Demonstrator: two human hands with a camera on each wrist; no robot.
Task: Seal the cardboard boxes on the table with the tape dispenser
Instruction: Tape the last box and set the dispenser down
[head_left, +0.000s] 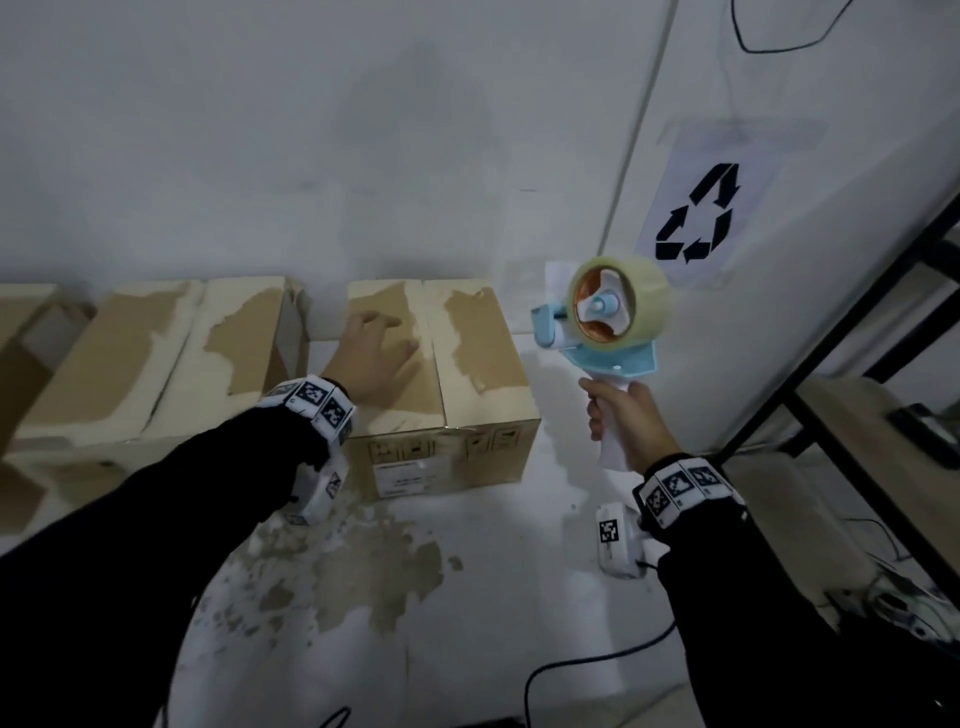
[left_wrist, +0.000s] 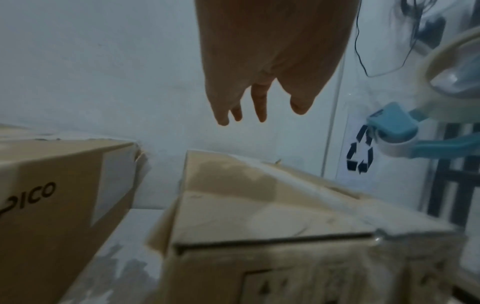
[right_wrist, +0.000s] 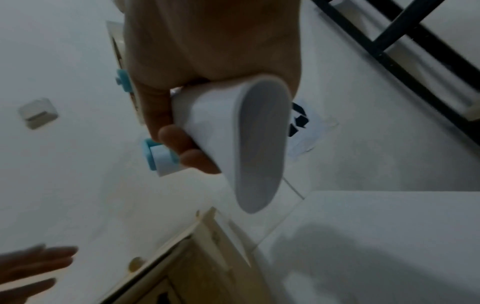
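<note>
- Right hand has its fingers curled round the white handle of the blue-and-white plastic tape dispenser, holding it upright in the air to the right of the nearest brown cardboard box, clear of that box's top.
- Left hand, fingers spread and fairly straight, is over the left flap of that box; from the head view it seems to press the flap, while the left wrist view shows the fingertips off the cardboard, so contact cannot be told.
- Beige roll of clear tape sits on the dispenser's hub, above the handle; the blue roller end points left, toward the box.
- Second brown cardboard box stands left of the nearest box, with a gap between them; a further box edge shows beyond it at the picture's left border.
- Printed recycling sign is stuck on the white wall to the right of the box, behind the dispenser.
- Judged step: bringing the dispenser to the box's centre seam, which looks untaped.
- To do it well, hold both flaps flat and closed, start the tape on the far or near side panel, then draw the roller straight along the seam with steady pressure.
- Risk: a lifted flap would leave the tape wrinkled or off the seam.
</note>
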